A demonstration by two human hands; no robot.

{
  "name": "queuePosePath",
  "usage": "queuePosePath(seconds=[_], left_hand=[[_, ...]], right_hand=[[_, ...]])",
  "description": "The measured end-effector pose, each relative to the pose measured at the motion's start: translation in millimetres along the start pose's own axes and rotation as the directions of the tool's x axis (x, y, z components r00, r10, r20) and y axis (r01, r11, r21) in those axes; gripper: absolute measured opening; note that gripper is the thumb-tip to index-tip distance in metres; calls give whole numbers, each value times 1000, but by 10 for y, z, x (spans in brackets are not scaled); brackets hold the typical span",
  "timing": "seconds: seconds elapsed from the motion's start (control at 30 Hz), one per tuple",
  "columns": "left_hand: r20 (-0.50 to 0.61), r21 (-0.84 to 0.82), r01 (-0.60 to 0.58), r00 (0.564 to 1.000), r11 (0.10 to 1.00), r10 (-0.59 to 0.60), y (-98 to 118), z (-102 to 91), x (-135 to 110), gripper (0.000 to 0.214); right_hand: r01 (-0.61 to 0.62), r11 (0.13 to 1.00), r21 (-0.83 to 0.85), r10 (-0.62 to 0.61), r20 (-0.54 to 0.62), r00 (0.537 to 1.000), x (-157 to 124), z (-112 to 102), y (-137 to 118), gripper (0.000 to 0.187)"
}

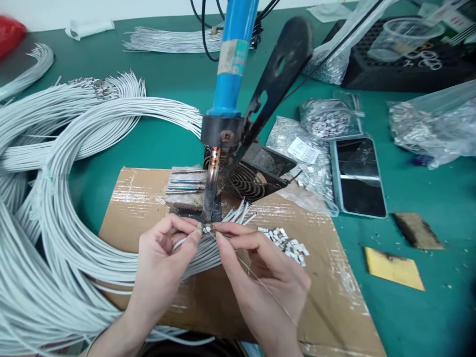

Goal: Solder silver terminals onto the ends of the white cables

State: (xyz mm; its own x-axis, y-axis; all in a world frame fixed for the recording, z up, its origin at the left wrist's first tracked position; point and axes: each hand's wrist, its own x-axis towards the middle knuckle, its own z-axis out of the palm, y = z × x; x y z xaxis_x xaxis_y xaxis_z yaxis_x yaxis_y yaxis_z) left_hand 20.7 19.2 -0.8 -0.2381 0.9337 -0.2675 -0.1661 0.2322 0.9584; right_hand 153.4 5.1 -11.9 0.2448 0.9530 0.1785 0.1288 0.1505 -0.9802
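The left hand (163, 258) has thumb and forefinger pinched together on the end of 1 white wire (182, 242), holding it just under the tip of the clamped soldering iron (211, 183). The right hand (267, 277) meets it fingertip to fingertip, pinched shut on a thin solder wire (267, 292) that trails back across the palm. Whether a small metal terminal also sits between those fingers is too small to tell.

Both hands work over a taped cardboard sheet (334, 297), with a loose pile of terminals (288, 243) just beside the right hand and a fan (247, 181) behind the iron. Big coils of white wires (74, 148) lie to the left; a phone (357, 176) lies to the right.

This looks like the soldering step itself: wire end and solder brought up to the hot tip. The next move calls for steady hands, fingertips kept off the iron, and a brief, light feed of solder.
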Motion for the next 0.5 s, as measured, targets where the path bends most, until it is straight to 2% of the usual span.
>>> queuePosePath(seconds=[0.5], left_hand=[[-20, 15, -2, 1000, 1000, 2, -15, 0, -32, 15]], right_hand=[[-44, 997, 57, 40, 56, 998, -6, -31, 47, 22]])
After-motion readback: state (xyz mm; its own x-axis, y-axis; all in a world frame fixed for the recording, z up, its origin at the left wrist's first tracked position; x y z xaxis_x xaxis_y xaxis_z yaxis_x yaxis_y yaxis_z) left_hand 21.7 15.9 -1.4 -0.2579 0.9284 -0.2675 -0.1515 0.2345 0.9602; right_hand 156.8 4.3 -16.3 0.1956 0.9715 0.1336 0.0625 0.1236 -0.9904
